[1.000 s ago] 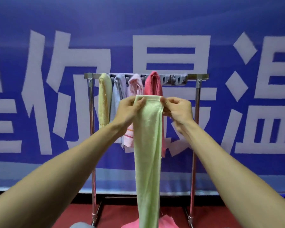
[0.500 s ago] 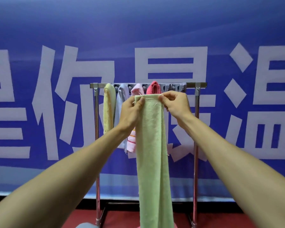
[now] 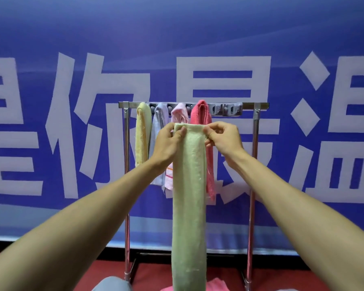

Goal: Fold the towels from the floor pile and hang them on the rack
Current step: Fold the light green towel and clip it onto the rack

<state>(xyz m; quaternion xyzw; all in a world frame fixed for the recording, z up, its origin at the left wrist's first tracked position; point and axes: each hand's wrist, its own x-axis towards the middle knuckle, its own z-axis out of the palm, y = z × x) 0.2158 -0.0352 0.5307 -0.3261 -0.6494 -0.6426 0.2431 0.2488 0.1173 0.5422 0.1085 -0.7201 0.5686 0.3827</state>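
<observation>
A long pale green towel (image 3: 189, 196), folded narrow, hangs straight down in front of me. My left hand (image 3: 168, 141) pinches its top left corner and my right hand (image 3: 224, 139) pinches its top right corner. Behind it stands the metal rack (image 3: 254, 143), whose top bar carries a yellow towel (image 3: 143, 133), a light blue towel (image 3: 159, 127), a pale pink towel (image 3: 179, 114) and a red towel (image 3: 201, 111). Grey clips (image 3: 227, 109) to the right of the red towel hold nothing. The held towel's top edge is a little below the bar.
A blue banner with large white characters (image 3: 72, 122) covers the wall behind the rack. The floor is red (image 3: 156, 274). A pink towel (image 3: 216, 285) and a grey-blue one (image 3: 111, 284) lie at the bottom edge near the rack's feet.
The view has tilted down slightly, so the rack sits lower in the frame. Both hands keep their pinch on the green towel's top corners, close below the bar.
</observation>
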